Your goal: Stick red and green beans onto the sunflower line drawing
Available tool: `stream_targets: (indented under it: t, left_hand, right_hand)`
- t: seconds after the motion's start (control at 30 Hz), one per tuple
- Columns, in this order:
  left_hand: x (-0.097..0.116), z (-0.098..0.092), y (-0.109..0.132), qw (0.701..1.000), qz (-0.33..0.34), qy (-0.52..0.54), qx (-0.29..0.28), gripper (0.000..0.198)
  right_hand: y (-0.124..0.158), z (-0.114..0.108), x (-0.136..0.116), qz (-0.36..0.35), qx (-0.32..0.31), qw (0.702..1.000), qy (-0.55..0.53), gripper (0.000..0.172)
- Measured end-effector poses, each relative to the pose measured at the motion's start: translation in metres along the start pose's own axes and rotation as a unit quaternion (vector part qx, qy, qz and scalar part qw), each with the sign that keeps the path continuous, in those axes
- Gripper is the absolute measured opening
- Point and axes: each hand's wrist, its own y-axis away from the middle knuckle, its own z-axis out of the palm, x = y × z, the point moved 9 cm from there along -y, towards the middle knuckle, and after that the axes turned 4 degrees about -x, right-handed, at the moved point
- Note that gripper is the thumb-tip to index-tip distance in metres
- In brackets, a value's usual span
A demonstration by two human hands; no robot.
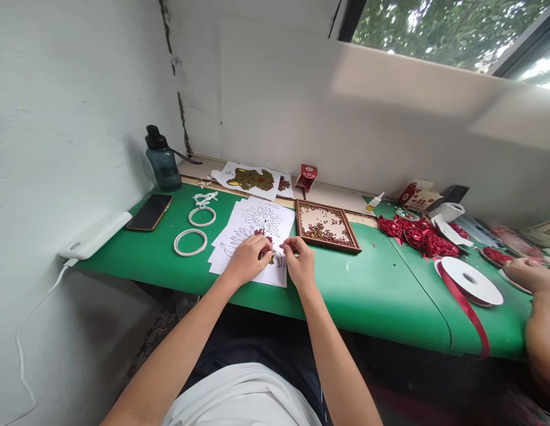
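Observation:
Line-drawn flowers cover a white sheet of paper (268,218) on top of a small stack, with a patch of dark red beads (262,235) on the drawing. My left hand (249,258) rests on the paper beside that patch, its fingers curled together. What it grips, if anything, is hidden. Just right of it, at the sheet's edge, my right hand (300,260) pinches thumb and fingertips together over something too small to make out. A wooden-framed tray (329,240) of loose red and golden-brown beads lies behind my right hand.
Two white rings (190,243), a phone (149,212) and a dark bottle (163,163) lie to the left. A glue bottle (374,202) stands behind the tray. Rightward are red trimmings (428,235), a ribbon spool (472,279) and another person's hand (530,274).

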Motion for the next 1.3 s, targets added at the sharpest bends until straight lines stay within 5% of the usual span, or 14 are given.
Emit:
stream_targets:
  t: [0.33, 1.3]
  left_hand:
    - [-0.003, 0.003, -0.002, 1.0, 0.0, -0.021, -0.002, 0.009]
    - [-0.005, 0.019, -0.01, 0.987, 0.007, -0.16, -0.019, 0.009]
  right_hand:
    - [0.0, 0.016, 0.001, 0.009, -0.074, 0.997, 0.018, 0.008]
    - [0.0, 0.013, 0.006, 0.028, -0.065, 0.997, 0.037, 0.009]
